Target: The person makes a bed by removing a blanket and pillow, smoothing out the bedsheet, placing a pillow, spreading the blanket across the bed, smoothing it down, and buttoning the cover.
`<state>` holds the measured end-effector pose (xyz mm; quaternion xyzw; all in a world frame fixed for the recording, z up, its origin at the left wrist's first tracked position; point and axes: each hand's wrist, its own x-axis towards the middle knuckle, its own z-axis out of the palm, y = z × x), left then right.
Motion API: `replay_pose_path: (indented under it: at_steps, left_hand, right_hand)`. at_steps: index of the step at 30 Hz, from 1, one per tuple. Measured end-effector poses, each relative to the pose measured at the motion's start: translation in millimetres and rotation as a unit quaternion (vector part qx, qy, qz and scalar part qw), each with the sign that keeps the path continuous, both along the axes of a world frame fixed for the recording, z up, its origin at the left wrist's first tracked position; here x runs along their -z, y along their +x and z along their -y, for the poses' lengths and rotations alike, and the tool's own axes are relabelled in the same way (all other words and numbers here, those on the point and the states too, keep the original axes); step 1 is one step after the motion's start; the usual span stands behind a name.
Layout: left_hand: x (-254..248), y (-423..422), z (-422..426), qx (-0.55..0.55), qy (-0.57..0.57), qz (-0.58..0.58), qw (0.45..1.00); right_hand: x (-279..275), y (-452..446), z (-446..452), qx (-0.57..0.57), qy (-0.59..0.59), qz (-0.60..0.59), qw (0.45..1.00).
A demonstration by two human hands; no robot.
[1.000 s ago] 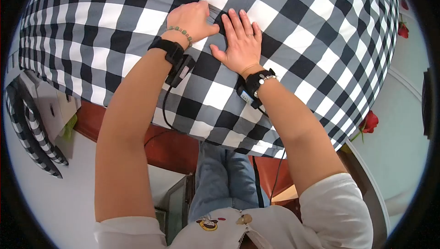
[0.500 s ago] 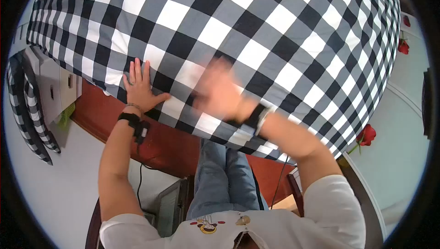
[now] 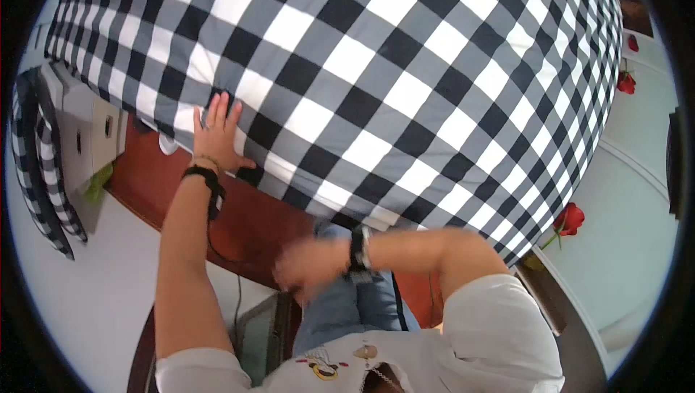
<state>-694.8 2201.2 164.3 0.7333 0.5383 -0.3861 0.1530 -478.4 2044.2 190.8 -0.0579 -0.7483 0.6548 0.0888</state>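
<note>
A black, grey and white checked bedspread [image 3: 384, 96] fills most of the head view, smooth across the middle with small creases near its left part. Flat on its near edge rests my left hand [image 3: 217, 136], fingers spread and thumb out to the side. My right hand [image 3: 311, 263] is off the cloth, in front of my thighs and below the bedspread's near edge. Motion smears its fingers, so their shape and anything in them cannot be made out. Both wrists wear black bands.
Left of the bedspread stands a pale drawer cabinet [image 3: 94, 132], with checked cushions [image 3: 47, 161] beside it. A reddish floor [image 3: 250, 223] shows beneath the near edge, with a dark cable [image 3: 239, 299]. Red roses [image 3: 570, 219] are at the right.
My right hand has come off the bedspread and swung back toward my body. My left hand stays spread on the near edge. The view has shifted slightly.
</note>
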Motion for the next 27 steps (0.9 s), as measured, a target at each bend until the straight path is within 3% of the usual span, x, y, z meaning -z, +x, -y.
replay_pose_path:
  at_steps: [2, 3, 4, 7, 8, 10, 11, 12, 13, 15, 16, 17, 19, 22, 27]
  left_hand:
    - [-5.0, -1.6, -2.1, -0.019, -0.023, -0.01, 1.0]
    - [-4.1, -4.4, 1.3, -0.016, -0.014, 0.002, 1.0]
    - [-2.5, -2.6, -0.5, -0.005, 0.001, 0.019, 1.0]
    - [-3.4, -1.3, -3.5, -0.015, 0.005, 0.024, 1.0]
    - [-3.4, -2.5, 1.0, -0.012, 0.015, 0.032, 0.999]
    - [-2.3, -3.2, -6.3, -0.013, 0.026, 0.035, 0.999]
    - [-1.8, -5.8, -2.9, -0.015, 0.027, 0.034, 0.999]
    - [-2.1, -4.8, 1.8, -0.007, 0.021, 0.036, 0.999]
    - [-5.5, 0.0, -1.2, -0.016, 0.003, 0.018, 1.0]
    - [-4.1, 0.0, -6.0, -0.013, 0.009, 0.016, 1.0]
    - [-3.5, -1.4, -0.7, -0.013, 0.007, 0.016, 1.0]
    - [-3.3, -1.7, -1.0, -0.015, -0.001, 0.014, 1.0]
    - [-0.9, -2.7, -2.0, -0.012, -0.007, 0.015, 1.0]
    - [-6.2, 0.8, -1.2, -0.02, -0.014, 0.005, 1.0]
    - [-5.5, -1.3, -0.6, -0.017, -0.004, 0.005, 1.0]
  right_hand:
    - [-32.5, 10.9, -17.2, 0.07, 0.093, -0.093, 0.989]
    - [-32.6, 37.2, -61.7, 0.135, 0.148, 0.004, 0.98]
    - [-26.6, 65.9, -101.6, 0.324, 0.132, 0.035, 0.936]
    - [-19.6, 127.1, -198.6, 0.483, 0.075, 0.331, 0.808]
    - [3.6, 121.4, -184.7, 0.414, 0.193, 0.343, 0.821]
    - [35.4, 99.1, -173.5, 0.271, 0.425, 0.345, 0.792]
    - [16.7, 54.1, -128.4, 0.152, 0.166, 0.35, 0.91]
    - [39.7, 30.6, -56.9, 0.113, -0.008, 0.142, 0.983]
    - [33.0, 34.1, -61.2, 0.121, -0.005, 0.145, 0.982]
    - [-4.8, 42.6, -77.4, 0.173, 0.114, 0.09, 0.974]
    - [-21.4, 51.4, -77.6, 0.195, 0.166, 0.062, 0.965]
    - [-18.8, 74.4, -106.1, 0.327, 0.082, 0.166, 0.927]
    - [-25.8, 110.3, -177.9, 0.466, 0.203, 0.332, 0.795]
    - [4.2, 140.3, -236.4, 0.48, 0.423, 0.363, 0.678]
    - [13.3, 151.4, -277.1, 0.358, 0.435, 0.469, 0.68]
